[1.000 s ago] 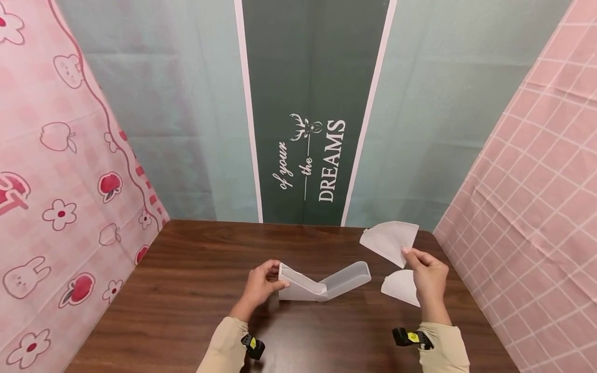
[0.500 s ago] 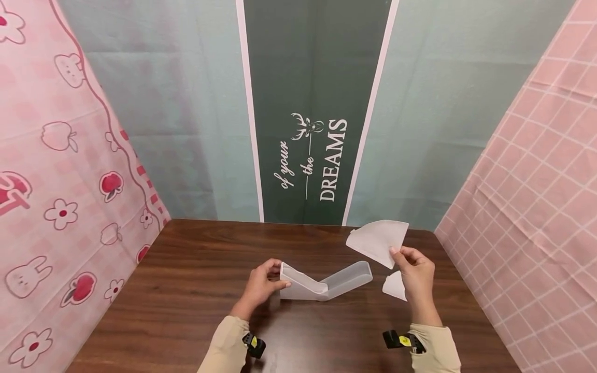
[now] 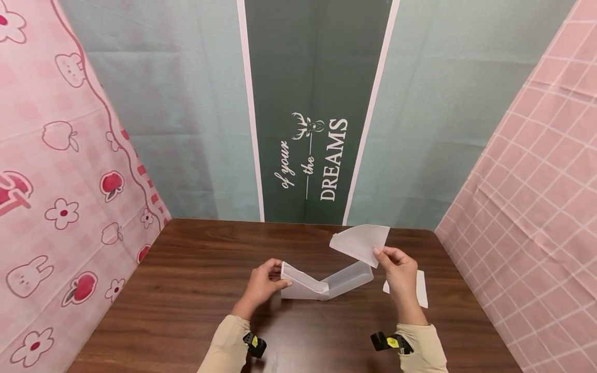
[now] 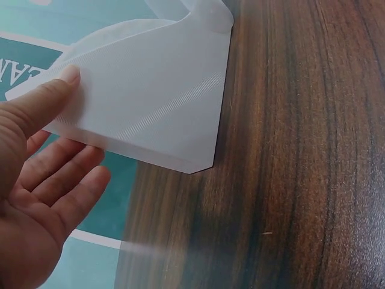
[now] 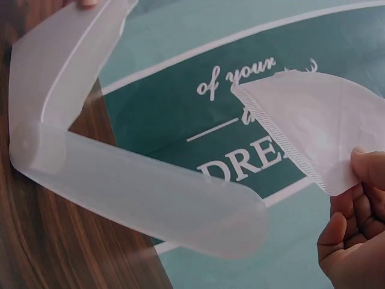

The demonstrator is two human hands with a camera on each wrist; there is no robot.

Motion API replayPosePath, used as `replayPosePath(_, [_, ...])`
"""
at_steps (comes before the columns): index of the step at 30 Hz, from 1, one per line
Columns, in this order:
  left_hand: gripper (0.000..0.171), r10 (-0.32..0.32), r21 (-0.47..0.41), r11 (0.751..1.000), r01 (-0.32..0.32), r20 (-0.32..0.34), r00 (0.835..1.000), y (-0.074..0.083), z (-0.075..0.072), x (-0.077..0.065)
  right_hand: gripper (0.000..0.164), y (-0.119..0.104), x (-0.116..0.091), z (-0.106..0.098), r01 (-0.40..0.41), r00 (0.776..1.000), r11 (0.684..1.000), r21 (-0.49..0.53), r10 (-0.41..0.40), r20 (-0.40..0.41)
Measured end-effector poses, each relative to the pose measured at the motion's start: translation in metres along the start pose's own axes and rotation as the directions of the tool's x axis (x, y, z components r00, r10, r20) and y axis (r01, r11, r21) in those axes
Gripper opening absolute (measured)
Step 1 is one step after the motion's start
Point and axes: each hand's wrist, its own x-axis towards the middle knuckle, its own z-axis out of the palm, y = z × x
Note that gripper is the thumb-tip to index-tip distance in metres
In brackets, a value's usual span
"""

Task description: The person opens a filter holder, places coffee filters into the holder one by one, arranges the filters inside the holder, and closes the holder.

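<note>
A translucent white plastic case (image 3: 300, 285) stands on the table with its hinged lid (image 3: 350, 280) swung out to the right. My left hand (image 3: 265, 282) grips the case's left end, thumb on the near wall and fingers behind; the left wrist view shows the thumb flat against the ribbed case wall (image 4: 150, 99). Between thumb and fingers, my right hand (image 3: 400, 269) pinches the lower right corner of a white cone coffee filter (image 3: 359, 242). Its crimped seam shows in the right wrist view, where the filter (image 5: 313, 120) is held apart from the lid (image 5: 162, 186).
Another white coffee filter (image 3: 422, 289) lies on the dark wooden table (image 3: 196, 311) at the right, partly hidden behind my right hand. Beyond the table's far edge hangs a green curtain (image 3: 210, 129), with pink cloths (image 3: 536, 181) along both sides.
My right hand has moved left with the coffee filter, from above the right side of the table to just above the lid. My left hand and the case have stayed in place.
</note>
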Motion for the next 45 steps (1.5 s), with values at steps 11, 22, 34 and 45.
replayPosePath(11, [0.056, -0.041, -0.020, 0.999, 0.040, -0.058, 0.997, 0.011, 0.002, -0.005, 0.008, 0.001, -0.008, 0.009, -0.003, 1.000, 0.989, 0.146, 0.004, -0.004])
replayPosePath(22, [0.046, 0.051, 0.042, 0.998, -0.044, -0.190, 0.981, 0.030, 0.002, -0.004, 0.014, 0.004, -0.015, 0.020, -0.005, 0.997, 0.984, 0.177, -0.008, 0.073])
replayPosePath(34, [0.038, 0.102, 0.095, 0.992, -0.082, -0.232, 0.967, 0.053, 0.001, -0.003, 0.016, 0.002, -0.023, 0.034, -0.018, 0.991, 0.987, 0.161, -0.004, 0.137])
replayPosePath(45, [0.048, 0.058, -0.119, 0.990, -0.081, -0.188, 0.981, 0.067, 0.006, -0.001, 0.015, 0.004, -0.026, 0.039, -0.010, 0.977, 0.986, 0.164, -0.025, 0.212])
